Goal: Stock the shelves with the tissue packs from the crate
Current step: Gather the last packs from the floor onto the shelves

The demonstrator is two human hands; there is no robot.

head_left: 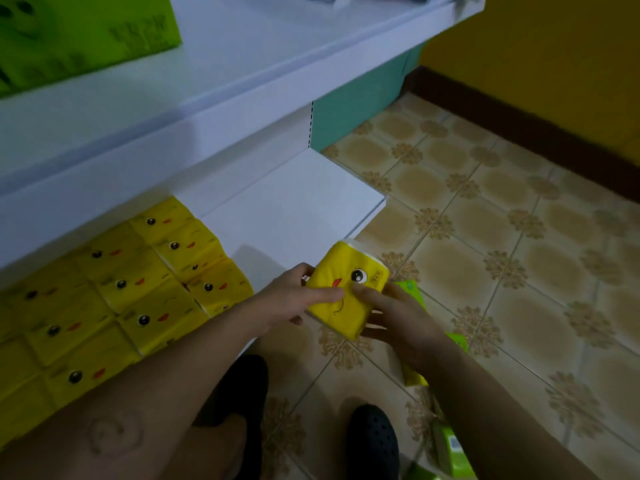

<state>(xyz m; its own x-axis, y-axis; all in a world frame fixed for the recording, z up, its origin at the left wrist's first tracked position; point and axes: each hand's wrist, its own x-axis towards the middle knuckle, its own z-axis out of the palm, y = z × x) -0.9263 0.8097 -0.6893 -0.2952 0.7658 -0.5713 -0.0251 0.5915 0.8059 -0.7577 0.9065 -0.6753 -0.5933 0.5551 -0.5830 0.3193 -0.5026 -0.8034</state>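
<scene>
The tissue pack [346, 289], yellow with a cartoon face, is held tilted just past the front corner of the white bottom shelf [294, 209], above the tiled floor [502, 237]. Both hands grip it: the left hand [294, 299] clasps its left edge with the thumb across the face, and the right hand [398, 317] holds its lower right side, thumb pressed near the printed eye. Matching yellow packs [138, 289] lie in rows on the shelf's left part, and green packs [453, 448] lie on the floor beneath the right forearm.
</scene>
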